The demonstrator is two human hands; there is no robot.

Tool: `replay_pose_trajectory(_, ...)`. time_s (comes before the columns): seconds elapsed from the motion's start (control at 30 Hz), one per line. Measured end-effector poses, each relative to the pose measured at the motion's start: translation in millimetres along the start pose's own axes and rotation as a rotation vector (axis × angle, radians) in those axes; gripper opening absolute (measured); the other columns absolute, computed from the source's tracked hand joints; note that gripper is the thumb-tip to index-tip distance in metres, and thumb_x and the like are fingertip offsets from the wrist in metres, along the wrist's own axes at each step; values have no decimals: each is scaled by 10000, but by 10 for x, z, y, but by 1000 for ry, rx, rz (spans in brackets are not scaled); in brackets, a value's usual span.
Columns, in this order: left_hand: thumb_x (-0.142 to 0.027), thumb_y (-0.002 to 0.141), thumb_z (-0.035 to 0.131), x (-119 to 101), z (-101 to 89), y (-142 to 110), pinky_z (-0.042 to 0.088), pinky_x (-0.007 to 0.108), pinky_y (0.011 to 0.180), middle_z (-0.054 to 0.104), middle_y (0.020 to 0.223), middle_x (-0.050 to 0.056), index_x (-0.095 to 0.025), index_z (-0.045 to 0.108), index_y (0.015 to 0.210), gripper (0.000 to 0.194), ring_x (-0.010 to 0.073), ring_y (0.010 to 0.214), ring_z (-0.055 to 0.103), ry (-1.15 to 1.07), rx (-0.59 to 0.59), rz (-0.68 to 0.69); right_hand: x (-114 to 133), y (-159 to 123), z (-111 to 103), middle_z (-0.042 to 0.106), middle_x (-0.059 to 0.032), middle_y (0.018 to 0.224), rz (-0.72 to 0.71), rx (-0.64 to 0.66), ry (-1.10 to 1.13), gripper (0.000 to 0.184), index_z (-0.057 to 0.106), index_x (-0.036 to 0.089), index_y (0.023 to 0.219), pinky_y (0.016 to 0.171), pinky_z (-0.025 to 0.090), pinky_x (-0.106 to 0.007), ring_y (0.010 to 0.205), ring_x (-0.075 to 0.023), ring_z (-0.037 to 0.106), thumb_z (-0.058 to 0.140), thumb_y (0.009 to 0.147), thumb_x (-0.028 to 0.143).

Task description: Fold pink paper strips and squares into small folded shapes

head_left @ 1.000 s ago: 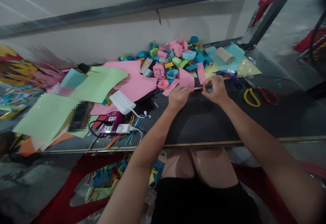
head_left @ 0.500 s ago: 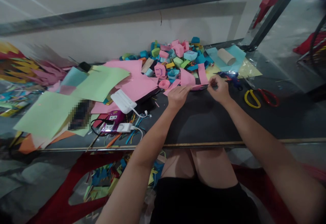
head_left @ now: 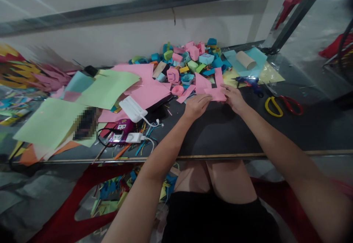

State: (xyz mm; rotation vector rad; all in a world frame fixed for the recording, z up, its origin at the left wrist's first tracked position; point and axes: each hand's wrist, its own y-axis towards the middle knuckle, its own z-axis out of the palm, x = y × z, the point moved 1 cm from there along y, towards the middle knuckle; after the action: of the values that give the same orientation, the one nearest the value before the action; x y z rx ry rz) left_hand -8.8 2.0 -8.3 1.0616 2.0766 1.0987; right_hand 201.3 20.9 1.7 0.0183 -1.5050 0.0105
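Fingers of the left hand (head_left: 197,106) and right hand (head_left: 235,98) pinch a pink paper piece (head_left: 216,94) from opposite sides, well back from the desk's (head_left: 220,136) near edge, seemingly positioning it, which calls for a light, steady hold next.

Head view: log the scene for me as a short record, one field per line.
Left hand: at the left end of a pink paper piece
Right hand: fingers at its right end
Under the paper: grip hidden
Beyond hands: pile of small folded pieces
Right side: scissors, yellow and red handles
Far right: cardboard tube on blue paper
Left side: green sheets, white device
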Motion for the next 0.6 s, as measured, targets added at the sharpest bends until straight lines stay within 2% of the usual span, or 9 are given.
replay_pose_trajectory(0.13, -143, 1018, 482, 8, -4, -4, 629, 343, 930, 802, 1100, 94, -187, 748, 1084, 278, 172, 1057, 759, 6, 72, -37, -20, -5, -13, 627, 42, 672, -76, -27, -15, 673, 681, 235, 1171, 655, 573, -362, 680, -193, 662, 920, 597, 491)
replay_pose_trajectory(0.3, -64, 985, 381, 37, 3, -10, 576, 373, 1049, 763, 1211, 117, -168, 716, 1207, 415, 182, 1153, 715, 16, 69, -159, 22, -31, 1, 661, 15, 679, -145, -7, -29, 471, 721, 248, 916, 598, 539, -347, 651, -190, 630, 902, 607, 553)
replay_pose_trajectory(0.37, -125, 1015, 404, 38, 10, -13, 575, 381, 1044, 752, 1218, 132, -159, 690, 1235, 362, 198, 1161, 705, 2, 28, -227, 31, -35, 10, 679, 3, 689, -165, -8, -51, 417, 702, 250, 829, 583, 529, -346, 640, -192, 624, 890, 623, 560)
replay_pose_trajectory(0.43, -242, 1051, 458, 32, 22, -16, 602, 358, 962, 738, 1232, 144, -160, 650, 1290, 317, 210, 1143, 700, -11, -11, -294, 34, -41, 23, 695, -6, 704, -189, 0, -61, 402, 700, 247, 804, 612, 548, -354, 666, -199, 646, 894, 624, 549)
replay_pose_trajectory(0.53, -407, 1062, 510, 29, 52, -21, 613, 306, 798, 717, 1259, 158, -173, 589, 1367, 393, 206, 1075, 698, -36, -31, -378, 40, -62, 48, 726, -23, 758, -252, 37, -53, 409, 716, 238, 811, 737, 598, -389, 767, -215, 699, 909, 615, 540)
replay_pose_trajectory(0.6, -449, 1060, 510, 41, 71, -21, 605, 295, 742, 716, 1252, 160, -177, 586, 1369, 419, 199, 1027, 700, -44, -53, -413, 47, -79, 58, 745, -34, 808, -291, 58, -75, 404, 722, 235, 825, 816, 607, -414, 825, -223, 716, 907, 628, 535)
